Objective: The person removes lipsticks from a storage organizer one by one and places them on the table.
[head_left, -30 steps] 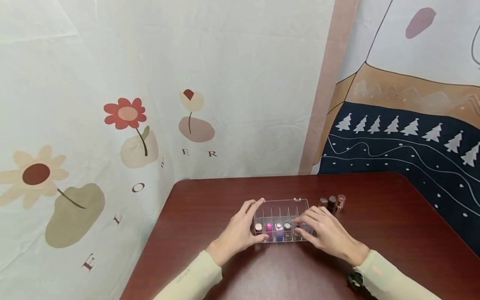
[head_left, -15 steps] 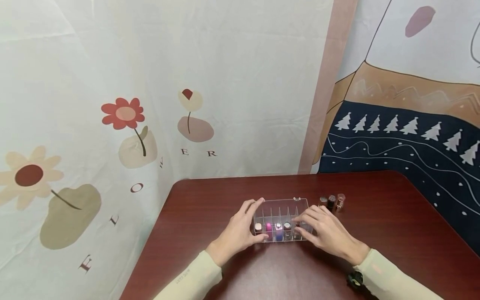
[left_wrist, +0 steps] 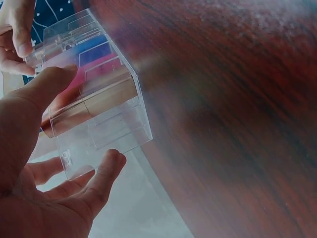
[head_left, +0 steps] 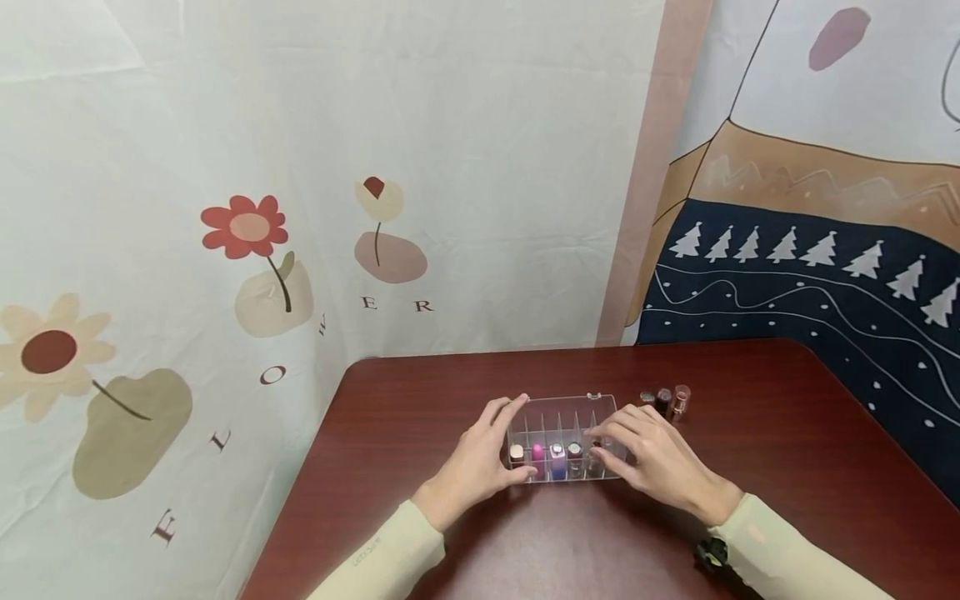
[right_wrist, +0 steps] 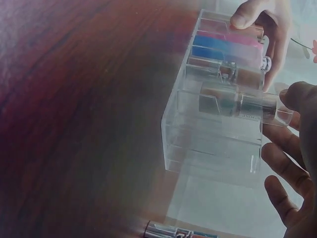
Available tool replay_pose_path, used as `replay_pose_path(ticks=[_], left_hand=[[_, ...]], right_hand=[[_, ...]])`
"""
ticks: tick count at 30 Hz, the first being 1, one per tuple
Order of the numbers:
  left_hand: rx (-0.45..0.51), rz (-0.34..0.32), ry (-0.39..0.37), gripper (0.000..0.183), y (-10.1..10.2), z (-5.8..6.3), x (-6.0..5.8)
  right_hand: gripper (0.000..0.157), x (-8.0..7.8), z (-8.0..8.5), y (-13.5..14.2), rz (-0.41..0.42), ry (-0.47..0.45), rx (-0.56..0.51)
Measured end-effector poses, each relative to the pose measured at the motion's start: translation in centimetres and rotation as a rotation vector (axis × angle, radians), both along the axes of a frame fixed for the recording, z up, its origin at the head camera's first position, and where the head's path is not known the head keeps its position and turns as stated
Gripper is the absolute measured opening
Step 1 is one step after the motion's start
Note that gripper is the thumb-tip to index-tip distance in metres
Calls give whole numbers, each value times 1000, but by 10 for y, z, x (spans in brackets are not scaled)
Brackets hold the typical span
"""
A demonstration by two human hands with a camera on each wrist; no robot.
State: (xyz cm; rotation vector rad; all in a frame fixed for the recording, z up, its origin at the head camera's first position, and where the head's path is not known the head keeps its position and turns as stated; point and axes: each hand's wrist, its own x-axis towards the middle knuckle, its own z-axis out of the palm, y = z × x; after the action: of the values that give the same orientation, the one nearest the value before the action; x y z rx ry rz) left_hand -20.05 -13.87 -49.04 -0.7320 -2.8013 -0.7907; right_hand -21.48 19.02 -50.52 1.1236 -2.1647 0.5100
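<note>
A clear plastic organizer box, split into small compartments, stands on the table. My left hand grips its left end, thumb on the front wall and fingers along the side and back. My right hand pinches the upper end of a lipstick tube between thumb and fingers; the tube's lower part is inside a compartment, above the box floor. Left of it, in the front row, stand a dark clear-topped tube, a purple-blue tube, a pink tube and a brown-gold tube.
Behind the right hand, several lipsticks stand on the table, among them a black one and a rose-gold one. The dark red tabletop ends at a curtain printed with flowers.
My right hand has risen slightly with the pinched lipstick tube, which sits a little higher in its compartment. The left hand keeps its grip on the box.
</note>
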Motion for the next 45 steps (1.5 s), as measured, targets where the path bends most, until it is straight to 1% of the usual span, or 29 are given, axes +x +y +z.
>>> replay_pose_path(ticks=[9,16,22,24,28,31,33,38,41,45], left_hand=[[-3,2,-10,114,1,0,-1],[-8,-5,8,113,1,1,-1],[-8,-3,8,114,1,2,-2],[-7,-3,10,113,1,2,-2],[-7,-1,12,114,1,2,-3],[-10,4,8,114,1,1,-3],[-14,6,6,115,1,0,-2],[-20,7,7,115,1,-3,-1],[-15,8,3,115,1,-3,-1],[-9,10,-7,115,1,-4,-1]], right_hand=[[20,1,6,2,-5,0,-14],[22,2,9,5,-19,-7,-22],[24,2,18,8,-29,-32,-37],[27,1,20,9,-28,-32,-47],[39,-1,23,12,-33,-29,-62],[43,-1,25,14,-40,-21,-65],[43,-2,25,16,-39,-12,-67],[33,-3,27,21,-33,8,-80],[34,-3,28,25,-37,18,-91],[40,-4,31,28,-44,36,-105]])
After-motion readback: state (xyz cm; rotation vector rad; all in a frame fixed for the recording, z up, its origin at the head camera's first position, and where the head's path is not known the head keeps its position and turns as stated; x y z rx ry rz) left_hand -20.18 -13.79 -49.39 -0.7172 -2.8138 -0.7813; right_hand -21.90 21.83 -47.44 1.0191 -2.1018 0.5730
